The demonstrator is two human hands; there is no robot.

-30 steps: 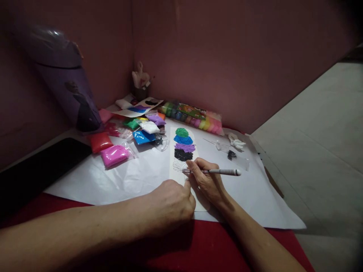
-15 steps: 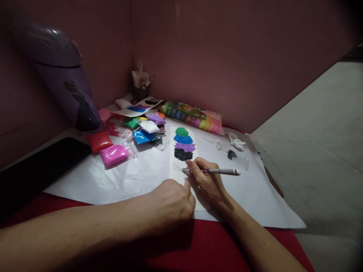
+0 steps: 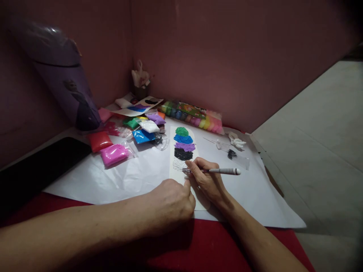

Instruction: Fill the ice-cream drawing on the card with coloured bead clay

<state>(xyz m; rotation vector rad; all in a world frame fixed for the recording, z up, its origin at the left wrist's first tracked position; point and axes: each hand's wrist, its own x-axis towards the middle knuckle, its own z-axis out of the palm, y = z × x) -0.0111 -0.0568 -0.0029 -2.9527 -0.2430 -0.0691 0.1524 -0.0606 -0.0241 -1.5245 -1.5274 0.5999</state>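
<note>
My right hand (image 3: 208, 179) pinches a slim fork (image 3: 222, 171) with a black-and-white patterned handle. Its tines touch a white clay patch (image 3: 179, 164) on a narrow cream card (image 3: 176, 179). Above that patch, textured bands of black (image 3: 183, 153), purple (image 3: 184, 146), blue (image 3: 183, 139) and green clay (image 3: 182, 131) are stacked. My left hand (image 3: 174, 200) rests on the lower card with its fingers curled. One fingertip points up close to the fork; whatever the other fingers hold is hidden beneath the hand.
Bags of coloured clay, including a pink one (image 3: 114, 155) and a blue one (image 3: 144, 136), lie left on white paper (image 3: 124, 185). A long clay pack (image 3: 193, 116) lies along the wall. A dark slab (image 3: 42, 166), purple container (image 3: 65, 83) and torn wrapper (image 3: 241, 161) surround the work.
</note>
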